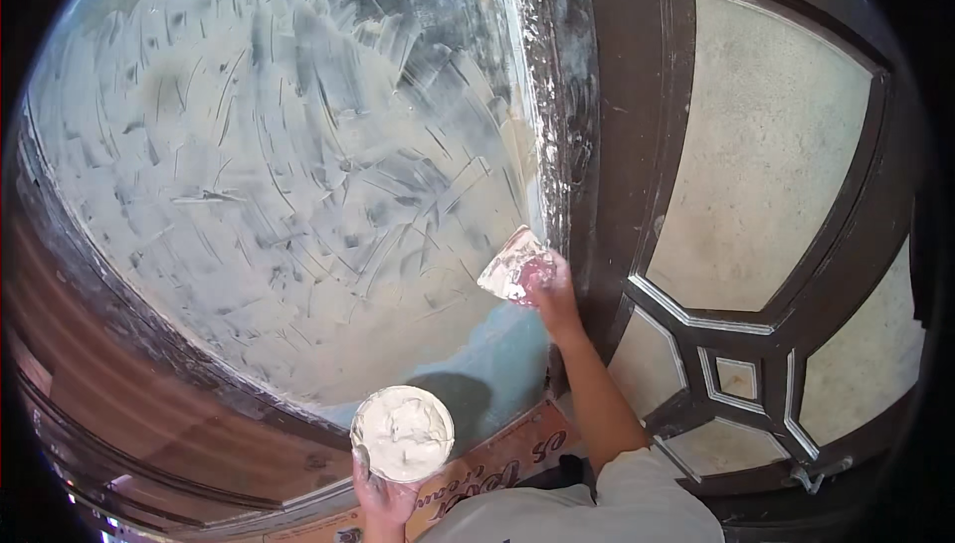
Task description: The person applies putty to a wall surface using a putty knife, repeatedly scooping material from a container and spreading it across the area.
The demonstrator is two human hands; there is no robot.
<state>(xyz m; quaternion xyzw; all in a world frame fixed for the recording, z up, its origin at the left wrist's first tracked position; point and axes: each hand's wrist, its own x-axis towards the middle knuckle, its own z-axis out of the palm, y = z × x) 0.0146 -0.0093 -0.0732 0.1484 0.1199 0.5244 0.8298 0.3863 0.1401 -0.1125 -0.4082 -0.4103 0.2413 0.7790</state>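
My right hand (549,282) grips a putty knife (509,263) whose wide blade is smeared with white paste. The blade lies against the wall (298,135), close to its right edge beside the dark door frame. Streaky off-white putty covers most of that wall, and a bare light-blue patch (497,349) shows low down on the right. Low in the picture, my left hand (386,495) holds a round tub (404,434) from below, its fingers curled at the rim. Thick white putty fills the tub. Most of the left fingers are hidden beneath it.
To the right stands a dark brown door (637,125) with pale panels and a metal handle (822,475). A dark frame strip (569,105) with flaking white paint borders the wall. Printed cardboard (497,463) lies along the wall's foot. At left is a brown panelled surface (129,364).
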